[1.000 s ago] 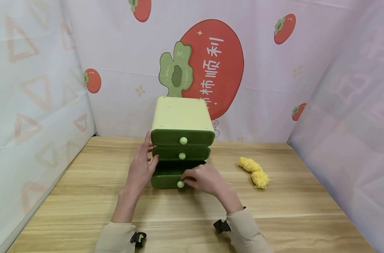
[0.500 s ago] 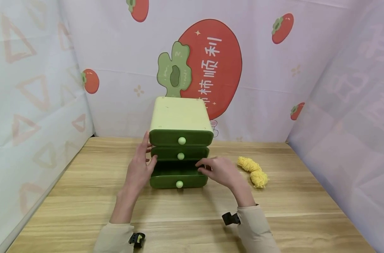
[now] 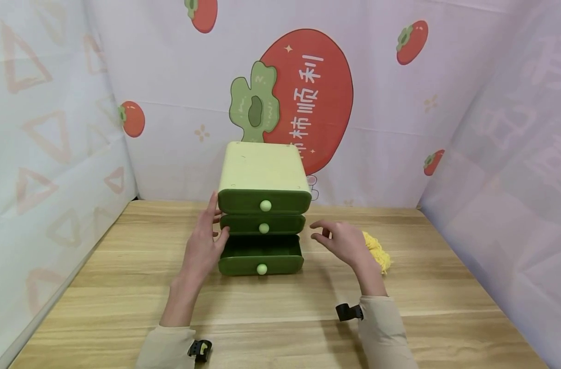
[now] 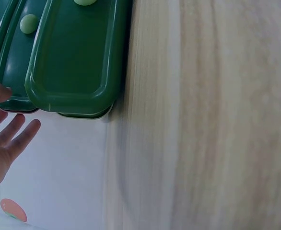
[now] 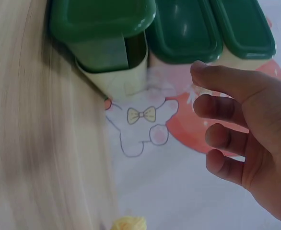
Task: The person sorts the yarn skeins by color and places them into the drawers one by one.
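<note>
A small drawer cabinet (image 3: 264,166) with a cream top and green fronts stands on the table. Its bottom drawer (image 3: 243,265) is pulled out; the upper two are closed. My left hand (image 3: 204,243) rests against the cabinet's left side, thumb at the middle drawer's front edge, fingers along the side. To the right of the cabinet, my right hand (image 3: 347,242) hovers with loosely bent fingers and nothing in them. Behind that hand lies a twisted bundle of yellow yarn (image 3: 377,253), partly hidden by it; in the right wrist view only a bit of the yarn (image 5: 129,223) shows.
The wooden table (image 3: 271,328) runs up to a back wall cloth (image 3: 179,154) printed with persimmons and writing. Cloth side walls (image 3: 59,154) enclose the left and right. Each forearm carries a black wrist camera (image 3: 200,350).
My right hand has let go of the bottom drawer's knob and moved right, toward the yarn. The drawer stays pulled out. My left hand has stayed at the cabinet's side.
</note>
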Available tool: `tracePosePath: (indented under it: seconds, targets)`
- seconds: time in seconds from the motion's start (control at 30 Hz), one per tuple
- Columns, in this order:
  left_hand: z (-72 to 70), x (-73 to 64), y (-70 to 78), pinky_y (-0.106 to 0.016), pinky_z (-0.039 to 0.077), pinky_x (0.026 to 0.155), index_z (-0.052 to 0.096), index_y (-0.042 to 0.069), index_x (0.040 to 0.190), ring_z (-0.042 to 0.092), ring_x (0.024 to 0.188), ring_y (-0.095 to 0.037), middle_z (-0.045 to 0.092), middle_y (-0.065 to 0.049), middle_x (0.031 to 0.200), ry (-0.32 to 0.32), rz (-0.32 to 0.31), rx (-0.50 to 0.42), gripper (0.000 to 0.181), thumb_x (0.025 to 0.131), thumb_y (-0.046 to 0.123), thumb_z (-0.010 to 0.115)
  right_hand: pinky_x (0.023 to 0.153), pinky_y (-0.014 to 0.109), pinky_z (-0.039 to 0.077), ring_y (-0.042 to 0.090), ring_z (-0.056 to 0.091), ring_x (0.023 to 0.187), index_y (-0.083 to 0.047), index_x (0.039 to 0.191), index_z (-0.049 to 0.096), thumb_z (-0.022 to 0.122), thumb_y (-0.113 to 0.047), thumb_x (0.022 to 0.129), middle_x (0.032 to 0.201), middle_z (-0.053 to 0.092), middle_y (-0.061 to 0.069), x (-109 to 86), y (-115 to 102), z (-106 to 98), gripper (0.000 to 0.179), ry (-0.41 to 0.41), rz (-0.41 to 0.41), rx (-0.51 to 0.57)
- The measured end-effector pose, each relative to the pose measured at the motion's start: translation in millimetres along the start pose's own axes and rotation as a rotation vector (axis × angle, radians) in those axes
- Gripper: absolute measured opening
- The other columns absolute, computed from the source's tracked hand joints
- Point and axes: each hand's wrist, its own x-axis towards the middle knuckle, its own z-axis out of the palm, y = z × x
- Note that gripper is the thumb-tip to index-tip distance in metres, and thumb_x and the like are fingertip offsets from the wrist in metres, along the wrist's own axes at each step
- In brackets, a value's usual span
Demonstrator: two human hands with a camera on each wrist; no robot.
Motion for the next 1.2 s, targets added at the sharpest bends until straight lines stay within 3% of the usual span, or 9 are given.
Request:
tracePosePath:
  seconds: [0.17, 0.3, 0.43, 0.77, 0.9, 1.07, 1.2]
  targets:
    - [0.7, -0.4, -0.5, -0.049, 0.056, 0.087, 0.003, 0.034, 0.161, 0.059, 0.115, -0.033, 0.05, -0.013, 0.137, -0.009, -0.007, -0.003, 0.09, 0.097, 0.005, 0.06, 0.05, 0.026, 0.036, 0.008, 0.047, 0.058, -0.019, 0.116, 0.073, 0.074, -0.027, 0.09, 0.078, 0.065, -0.006, -3.2, 15, -1, 0.028, -0.014, 0.119, 0.026]
    - [0.9, -0.7, -0.8, -0.048, 0.056, 0.086, 0.005, 0.031, 0.161, 0.06, 0.112, -0.034, 0.051, -0.014, 0.136, -0.004, -0.004, 0.002, 0.089, 0.097, 0.006, 0.06, 0.061, 0.034, 0.046, 0.019, 0.059, 0.081, -0.016, 0.12, 0.071, 0.073, -0.025, 0.091, 0.088, 0.067, -0.001, -5.7, 29, 1, 0.03, -0.006, 0.176, 0.053]
    - [0.7, -1.0, -1.3, -0.047, 0.057, 0.085, 0.004, 0.032, 0.161, 0.06, 0.113, -0.034, 0.051, -0.015, 0.135, -0.006, -0.008, 0.007, 0.089, 0.097, 0.006, 0.06, 0.072, 0.045, 0.05, 0.03, 0.056, 0.106, -0.013, 0.122, 0.069, 0.072, -0.023, 0.092, 0.1, 0.066, 0.005, -9.6, 40, 4, 0.032, 0.014, 0.215, 0.088]
    - [0.7, -0.4, -1.4, -0.05, 0.056, 0.087, 0.005, 0.032, 0.161, 0.06, 0.114, -0.034, 0.05, -0.015, 0.136, -0.003, -0.001, -0.011, 0.089, 0.097, 0.005, 0.06, 0.094, 0.058, 0.045, 0.04, 0.052, 0.116, -0.003, 0.131, 0.062, 0.067, -0.022, 0.095, 0.119, 0.06, 0.021, -23.1, 69, 7, 0.041, -0.018, 0.304, 0.113]
    - [0.7, -0.8, -1.1, -0.05, 0.056, 0.087, 0.004, 0.032, 0.161, 0.059, 0.116, -0.034, 0.05, -0.015, 0.137, -0.007, -0.003, -0.011, 0.089, 0.097, 0.005, 0.059, 0.097, 0.063, 0.042, 0.047, 0.048, 0.119, -0.001, 0.134, 0.058, 0.066, -0.023, 0.094, 0.127, 0.056, 0.027, -29.0, 77, 4, 0.047, -0.098, 0.372, 0.126]
    - [-0.2, -0.2, 0.5, -0.048, 0.057, 0.086, 0.007, 0.028, 0.161, 0.06, 0.115, -0.034, 0.05, -0.016, 0.135, 0.002, 0.001, -0.013, 0.087, 0.096, 0.005, 0.061, 0.098, 0.071, 0.038, 0.055, 0.033, 0.128, 0.001, 0.143, 0.047, 0.067, -0.021, 0.093, 0.146, 0.036, 0.033, -33.2, 81, -1, 0.059, -0.246, 0.47, 0.199]
    - [-0.1, 0.3, 0.8, -0.047, 0.057, 0.086, 0.007, 0.03, 0.161, 0.06, 0.116, -0.034, 0.051, -0.015, 0.134, 0.004, 0.003, -0.016, 0.088, 0.096, 0.005, 0.061, 0.097, 0.072, 0.038, 0.056, 0.029, 0.129, 0.001, 0.146, 0.042, 0.068, -0.018, 0.091, 0.147, 0.031, 0.033, -34.0, 85, -2, 0.063, -0.276, 0.496, 0.212]
